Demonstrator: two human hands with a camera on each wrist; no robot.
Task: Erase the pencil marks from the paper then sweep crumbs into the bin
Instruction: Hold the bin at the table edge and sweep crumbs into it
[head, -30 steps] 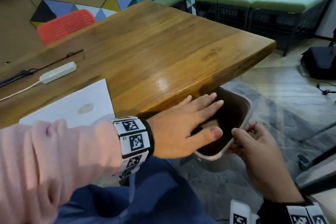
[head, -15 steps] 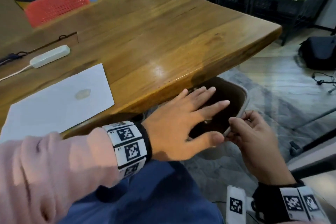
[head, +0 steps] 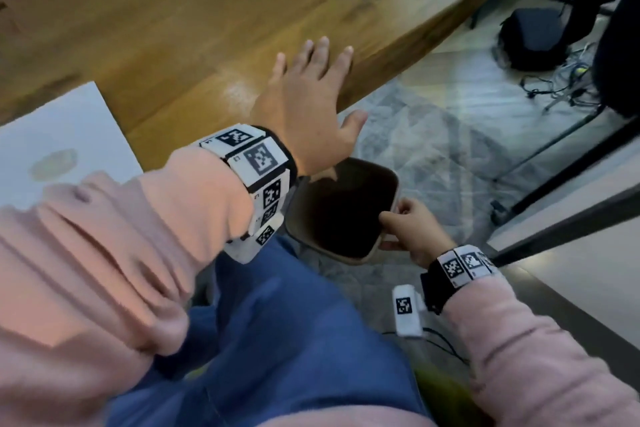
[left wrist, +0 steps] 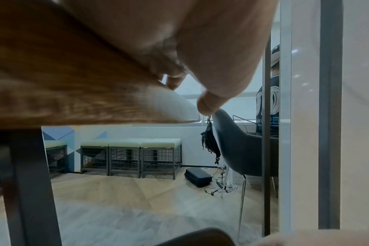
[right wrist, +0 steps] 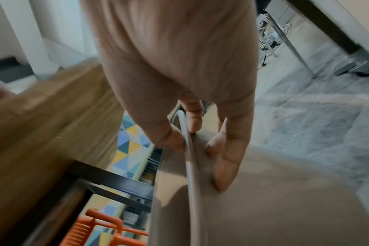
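Observation:
A beige bin [head: 388,180] with a dark inside stands below the near edge of the wooden table [head: 207,28]. My right hand [head: 405,229] pinches its right rim [right wrist: 189,144], thumb inside and fingers outside. My left hand [head: 311,87] lies flat on the table near that edge, fingers straight and spread, thumb past the edge above the bin. White paper [head: 69,121] lies at the left, with a pale oval eraser [head: 52,163] on it. No crumbs show in these blurred frames.
A grey rug [head: 433,149] covers the floor around the bin. A black bag [head: 533,42] and cables lie to the right, by a dark chair [left wrist: 238,149]. Green-topped wire stools [left wrist: 135,156] line the far wall. My blue-trousered lap [head: 277,340] is right behind the bin.
My left hand has moved from over the bin back up onto the table top. The bin, held by my right hand, now sits lower and nearer my lap. The head view has tilted down.

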